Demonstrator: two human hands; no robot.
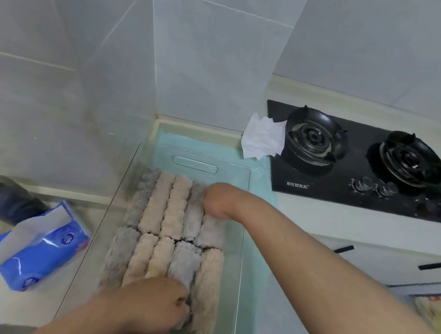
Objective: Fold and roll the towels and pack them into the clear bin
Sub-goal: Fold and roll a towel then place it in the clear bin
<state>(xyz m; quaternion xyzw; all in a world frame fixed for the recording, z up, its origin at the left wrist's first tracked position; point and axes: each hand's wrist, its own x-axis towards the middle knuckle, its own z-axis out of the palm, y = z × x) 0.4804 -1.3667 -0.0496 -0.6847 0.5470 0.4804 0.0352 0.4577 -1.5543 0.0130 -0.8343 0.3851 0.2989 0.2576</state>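
Observation:
The clear bin [245,227] stands on the counter in front of me. Two rows of rolled towels fill it, pink and grey ones side by side. My left hand [152,305] is at the near end of the front row, its fingers curled round the grey roll [183,264] beside a pink roll [207,285]. My right hand [217,199] reaches into the far row, with bent fingers gripping the far end of the rightmost pale grey roll [212,233]. Its fingertips are hidden behind the knuckles.
A mint-green cloth [264,179] lies under the bin. A crumpled white tissue [262,138] sits by the black two-burner gas hob [357,164] at the right. Left of the bin lie a blue tissue pack [44,249] and a dark lidded jar [0,197]. Tiled walls close the back and left.

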